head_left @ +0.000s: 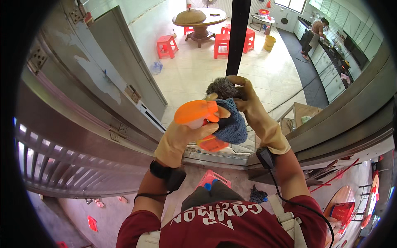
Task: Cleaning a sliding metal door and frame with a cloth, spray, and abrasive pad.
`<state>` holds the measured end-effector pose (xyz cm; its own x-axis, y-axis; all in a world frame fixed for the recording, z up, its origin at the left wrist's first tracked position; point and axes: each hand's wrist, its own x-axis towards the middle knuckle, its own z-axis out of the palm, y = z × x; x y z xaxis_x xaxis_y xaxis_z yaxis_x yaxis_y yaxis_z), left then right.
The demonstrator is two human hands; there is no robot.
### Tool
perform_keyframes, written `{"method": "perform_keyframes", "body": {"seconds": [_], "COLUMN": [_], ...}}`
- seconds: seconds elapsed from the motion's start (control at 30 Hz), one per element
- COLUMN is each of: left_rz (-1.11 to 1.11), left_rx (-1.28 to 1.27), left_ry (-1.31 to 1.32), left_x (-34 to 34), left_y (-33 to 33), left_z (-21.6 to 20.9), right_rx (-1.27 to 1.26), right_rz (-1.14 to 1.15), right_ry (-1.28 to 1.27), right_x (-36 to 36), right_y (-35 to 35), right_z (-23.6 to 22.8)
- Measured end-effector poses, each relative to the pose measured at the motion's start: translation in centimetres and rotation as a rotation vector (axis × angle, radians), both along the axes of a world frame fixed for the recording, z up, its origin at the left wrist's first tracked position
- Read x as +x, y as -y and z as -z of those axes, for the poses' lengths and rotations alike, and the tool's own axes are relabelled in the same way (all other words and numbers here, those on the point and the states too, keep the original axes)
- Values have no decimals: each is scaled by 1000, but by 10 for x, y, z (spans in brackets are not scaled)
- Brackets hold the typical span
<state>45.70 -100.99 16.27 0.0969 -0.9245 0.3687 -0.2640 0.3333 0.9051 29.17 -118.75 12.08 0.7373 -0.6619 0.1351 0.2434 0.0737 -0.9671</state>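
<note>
- Orange plastic catches the eye first in the head view: a spray bottle (198, 120) with an orange head and trigger, held up in the left hand (182, 136), whose tan rubber-gloved fingers are clamped round its neck. It sits near the middle of the picture, just in front of the chest, probably raised so the nozzle faces the work ahead.
- Right hand (252, 105), also in a tan glove, has its fingers closed on a blue cloth (231, 122), bunched and fuzzy, with a greyer wad at its far end. The cloth touches the bottle, so both hands meet at one spot against a dark upright post (239, 37) that runs to the far edge.
- Black bands with a cable sit on both wrists, below the glove cuffs.
- On the left, a grey metal door (107, 78) with hinges stands open; its frame crosses below the hands, and the person seems to stand high above the floor, looking down through the opening.
- Far beyond lie a pale tiled floor, a round wooden desk (200, 20) ringed by red stools (167, 45), and a yellow bucket (269, 42). Another person (315, 35) works at a counter on the far right.
- Signs and packages: white lettering crosses the person's red shirt (231, 225) at the near edge; a red crate (342, 211) lies at the near right. No label can be made out on the bottle.
</note>
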Motion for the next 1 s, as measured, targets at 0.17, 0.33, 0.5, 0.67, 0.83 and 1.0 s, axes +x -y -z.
{"method": "perform_keyframes", "body": {"seconds": [0.17, 0.33, 0.5, 0.67, 0.83, 1.0], "left_rz": [-41, -120, -98, -38, 243, 409], "left_rx": [59, -120, -213, -147, -425, -117], "left_ry": [294, -351, -329, -392, -929, -887], "left_x": [10, 8, 21, 27, 30, 30], "left_y": [2, 4, 5, 3, 11, 11], "left_z": [-26, -44, -58, -66, -20, -31], "right_rx": [-48, -33, -219, -244, -194, -707], "right_rz": [-157, -313, -266, -223, -325, -316], "right_ry": [-162, -54, -174, 0, 84, 159], "right_x": [12, 8, 18, 21, 27, 34], "right_y": [-11, -28, -54, -43, -38, 4], "right_z": [-60, -110, -124, -135, -137, -138]}}
